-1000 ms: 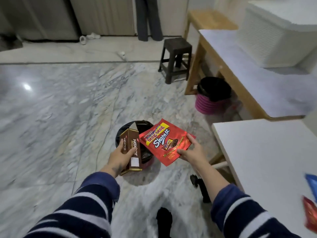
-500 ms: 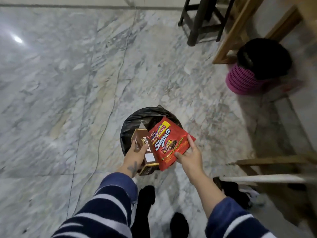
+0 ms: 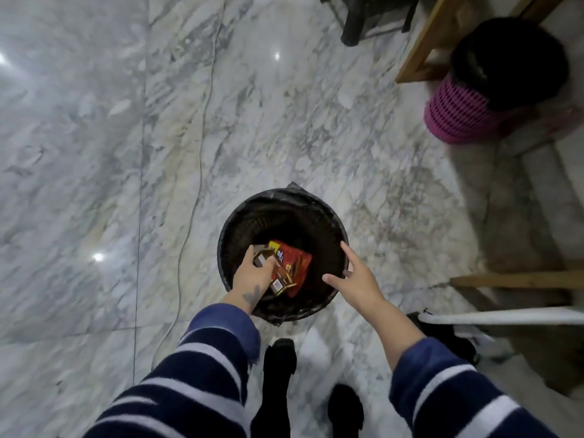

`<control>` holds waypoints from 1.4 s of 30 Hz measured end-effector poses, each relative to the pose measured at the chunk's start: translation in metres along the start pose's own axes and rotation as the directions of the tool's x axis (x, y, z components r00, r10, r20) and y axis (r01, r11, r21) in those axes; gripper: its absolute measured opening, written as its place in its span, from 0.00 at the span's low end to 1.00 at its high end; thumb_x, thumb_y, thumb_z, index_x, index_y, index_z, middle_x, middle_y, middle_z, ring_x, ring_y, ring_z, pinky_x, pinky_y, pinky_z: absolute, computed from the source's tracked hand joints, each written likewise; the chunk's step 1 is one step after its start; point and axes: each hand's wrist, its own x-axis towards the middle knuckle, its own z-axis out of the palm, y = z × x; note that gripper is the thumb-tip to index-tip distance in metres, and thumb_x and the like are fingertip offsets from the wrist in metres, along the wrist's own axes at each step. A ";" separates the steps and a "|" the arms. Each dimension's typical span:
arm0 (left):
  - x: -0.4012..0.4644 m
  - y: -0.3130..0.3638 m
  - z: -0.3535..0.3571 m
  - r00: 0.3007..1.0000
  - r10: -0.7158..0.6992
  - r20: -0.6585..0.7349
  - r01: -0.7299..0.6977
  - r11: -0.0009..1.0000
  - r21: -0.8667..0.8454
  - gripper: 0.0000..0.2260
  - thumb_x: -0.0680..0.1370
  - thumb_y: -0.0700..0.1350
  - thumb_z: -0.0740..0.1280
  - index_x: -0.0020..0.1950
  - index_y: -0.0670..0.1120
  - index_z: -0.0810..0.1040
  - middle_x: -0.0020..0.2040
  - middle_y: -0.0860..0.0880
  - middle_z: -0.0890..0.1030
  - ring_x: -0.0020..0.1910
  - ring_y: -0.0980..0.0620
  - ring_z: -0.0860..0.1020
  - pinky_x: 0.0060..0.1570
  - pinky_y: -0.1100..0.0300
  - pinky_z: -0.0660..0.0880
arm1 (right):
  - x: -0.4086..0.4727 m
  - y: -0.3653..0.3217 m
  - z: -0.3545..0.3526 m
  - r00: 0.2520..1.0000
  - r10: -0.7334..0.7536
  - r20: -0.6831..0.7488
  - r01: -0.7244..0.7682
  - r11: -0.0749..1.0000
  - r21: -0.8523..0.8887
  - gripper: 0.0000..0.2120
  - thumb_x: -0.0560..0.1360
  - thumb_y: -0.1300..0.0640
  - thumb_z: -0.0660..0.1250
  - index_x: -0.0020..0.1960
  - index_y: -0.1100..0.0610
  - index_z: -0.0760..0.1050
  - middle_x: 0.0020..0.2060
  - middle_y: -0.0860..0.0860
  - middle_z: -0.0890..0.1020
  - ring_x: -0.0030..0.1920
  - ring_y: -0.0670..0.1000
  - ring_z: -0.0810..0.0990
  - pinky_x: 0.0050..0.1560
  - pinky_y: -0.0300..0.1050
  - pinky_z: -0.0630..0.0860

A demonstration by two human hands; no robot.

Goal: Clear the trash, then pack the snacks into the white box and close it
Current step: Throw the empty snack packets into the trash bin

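Note:
A round black-lined trash bin (image 3: 328,213) stands on the marble floor right below me. My left hand (image 3: 251,278) reaches down into it and grips a brown snack box (image 3: 279,276), thumb and fingers curled round its upper end. A red snack pouch (image 3: 298,260) lies inside the bin, partly under the box. My right hand (image 3: 355,276) hovers over the bin's right rim, fingers spread, holding nothing. The white box is out of view.
A pink basket (image 3: 458,120) with a black liner stands at the upper right beside a wooden table leg (image 3: 422,49). A dark stool (image 3: 352,30) is at the top. A white table edge (image 3: 505,317) juts in at right. A thin cable (image 3: 197,172) crosses the floor.
I have leaned over the bin. My right hand has let go of the red pouch, which now lies inside. My left hand has lowered the brown box into the bin.

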 end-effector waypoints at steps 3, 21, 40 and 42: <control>-0.031 0.038 -0.013 0.995 0.086 0.056 -0.091 0.992 0.090 0.30 0.79 0.53 0.62 0.78 0.51 0.54 0.73 0.45 0.67 0.70 0.45 0.68 0.66 0.58 0.64 | -0.028 -0.033 -0.025 1.000 -0.021 -0.001 0.020 0.993 -0.114 0.36 0.73 0.57 0.72 0.76 0.50 0.58 0.75 0.50 0.62 0.74 0.54 0.63 0.72 0.51 0.65; -0.403 0.299 0.062 0.374 0.561 0.738 -0.923 0.146 0.356 0.25 0.79 0.53 0.62 0.74 0.50 0.62 0.64 0.47 0.76 0.60 0.48 0.76 0.59 0.59 0.71 | -0.393 -0.112 -0.257 0.731 -0.177 -0.659 0.122 0.984 -0.128 0.24 0.77 0.48 0.64 0.72 0.51 0.67 0.68 0.53 0.73 0.68 0.51 0.72 0.66 0.44 0.69; -0.805 0.016 0.238 -0.243 0.114 0.963 -0.873 -0.459 -0.166 0.18 0.80 0.50 0.60 0.70 0.49 0.69 0.65 0.48 0.76 0.61 0.47 0.75 0.58 0.61 0.69 | -0.851 0.194 -0.213 0.229 0.276 -0.933 -0.185 0.954 0.236 0.22 0.77 0.50 0.65 0.70 0.53 0.69 0.67 0.55 0.74 0.67 0.52 0.73 0.65 0.43 0.68; -0.839 -0.014 0.251 -0.284 0.051 0.957 -0.815 -0.539 -0.213 0.18 0.80 0.50 0.60 0.70 0.50 0.69 0.65 0.48 0.76 0.61 0.47 0.75 0.58 0.60 0.70 | -0.892 0.218 -0.203 0.218 0.336 -0.916 -0.294 0.918 0.267 0.23 0.78 0.49 0.64 0.71 0.53 0.68 0.69 0.53 0.73 0.68 0.52 0.72 0.65 0.42 0.66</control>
